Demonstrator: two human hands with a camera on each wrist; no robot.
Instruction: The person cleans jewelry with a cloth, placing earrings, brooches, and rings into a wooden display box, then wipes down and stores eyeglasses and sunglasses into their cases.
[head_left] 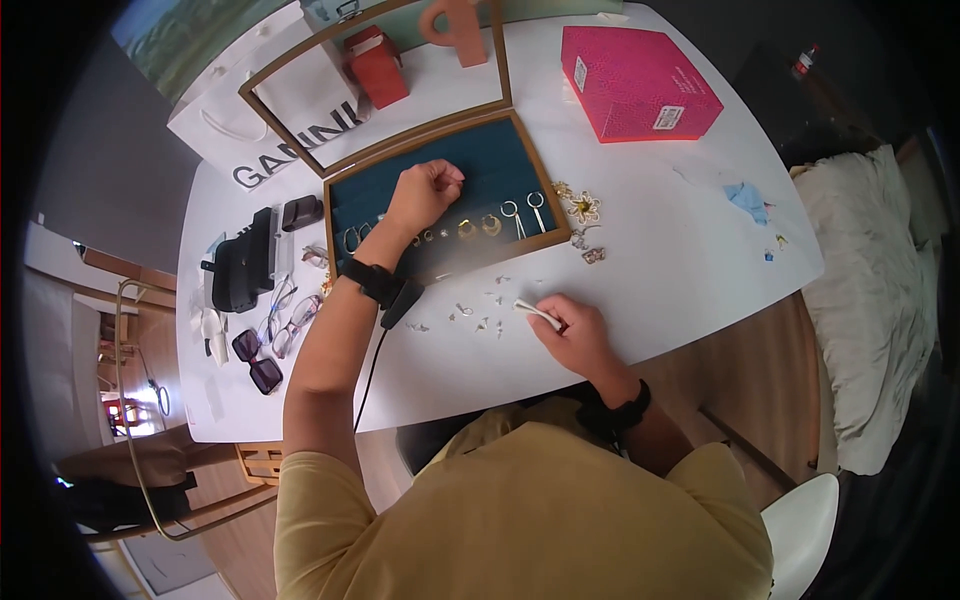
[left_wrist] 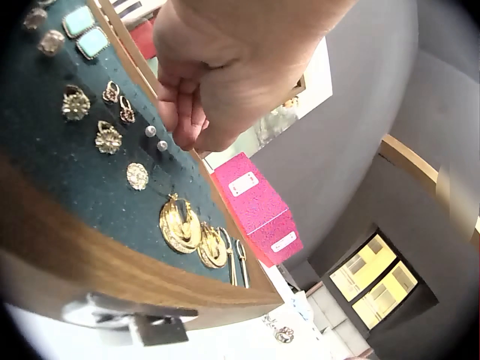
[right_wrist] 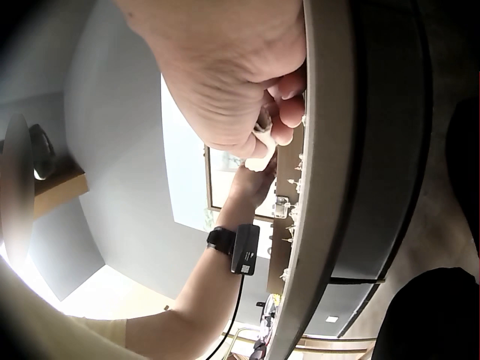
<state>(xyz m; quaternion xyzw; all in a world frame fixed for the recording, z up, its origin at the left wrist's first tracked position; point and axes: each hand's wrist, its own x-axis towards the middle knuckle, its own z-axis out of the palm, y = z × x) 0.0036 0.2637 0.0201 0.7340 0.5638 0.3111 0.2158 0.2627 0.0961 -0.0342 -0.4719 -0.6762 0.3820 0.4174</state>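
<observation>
My left hand point(head_left: 426, 197) is over the teal lining of an open wooden jewelry box point(head_left: 545, 190). In the left wrist view its fingers point(left_wrist: 180, 112) are bent and bunched beside two pearl studs point(left_wrist: 157, 139); whether anything small lies between them is hidden. Gold hoops point(left_wrist: 180, 225) and flower-shaped earrings point(left_wrist: 108, 138) lie on the lining. My right hand point(head_left: 578, 338) grips a narrow white item point(head_left: 537, 314) above the table front, its end pointing toward small scattered pieces point(head_left: 483, 325). In the right wrist view, fingers curl round that white item point(right_wrist: 262, 139).
Sunglasses point(head_left: 258, 362), clear glasses point(head_left: 294, 322) and a black case point(head_left: 243, 262) lie left. A pink box point(head_left: 640, 85) stands back right, with gold jewelry point(head_left: 583, 207) beside the jewelry box and a blue item point(head_left: 746, 202) farther right. A white bag point(head_left: 235, 115) stands behind.
</observation>
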